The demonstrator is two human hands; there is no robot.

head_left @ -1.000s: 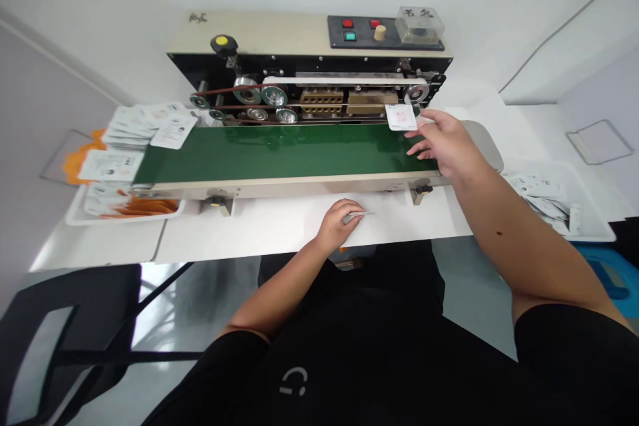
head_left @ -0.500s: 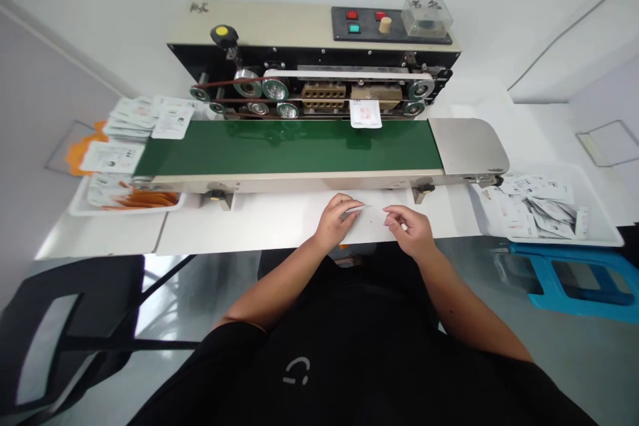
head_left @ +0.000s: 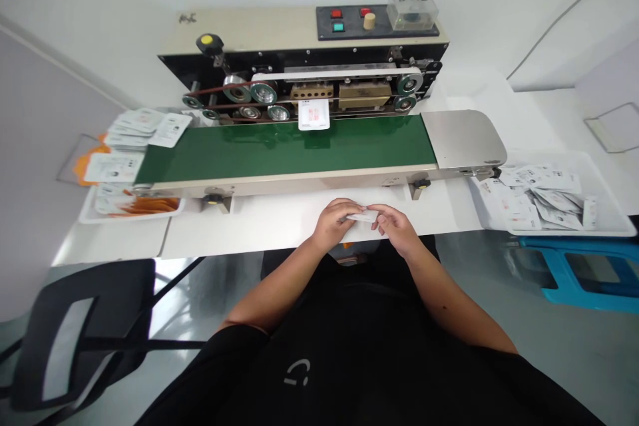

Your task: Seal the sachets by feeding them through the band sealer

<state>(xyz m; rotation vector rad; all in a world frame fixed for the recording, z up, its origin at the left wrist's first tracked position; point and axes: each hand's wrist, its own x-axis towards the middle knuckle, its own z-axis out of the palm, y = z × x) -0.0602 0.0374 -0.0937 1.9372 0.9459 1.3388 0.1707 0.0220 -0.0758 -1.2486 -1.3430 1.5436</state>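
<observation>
Above the white table's front edge, my left hand (head_left: pixel 333 225) is closed on a small white sachet (head_left: pixel 363 215) that lies nearly flat. My right hand (head_left: pixel 395 227) has its thumb and fingers at the sachet's right end, closed on it. Beyond my hands runs a band sealing machine (head_left: pixel 239 33) with a green conveyor belt (head_left: pixel 279 153). Another white sachet with red print (head_left: pixel 314 115) hangs from the sealing band by its top edge, over the belt. Neither hand touches the machine.
On the right, a white bin (head_left: pixel 606 213) holds loose sachets. At the belt's left end, finished-looking sachets pile up (head_left: pixel 134 133) above a white tray (head_left: pixel 87 213) with orange packets. A black chair (head_left: pixel 100 326) is at left, a blue stool (head_left: pixel 554 273) at right.
My right hand has come in leftward and taken hold of the sachet's right end. The sachet in the machine has travelled left along the band. The view has shifted slightly.
</observation>
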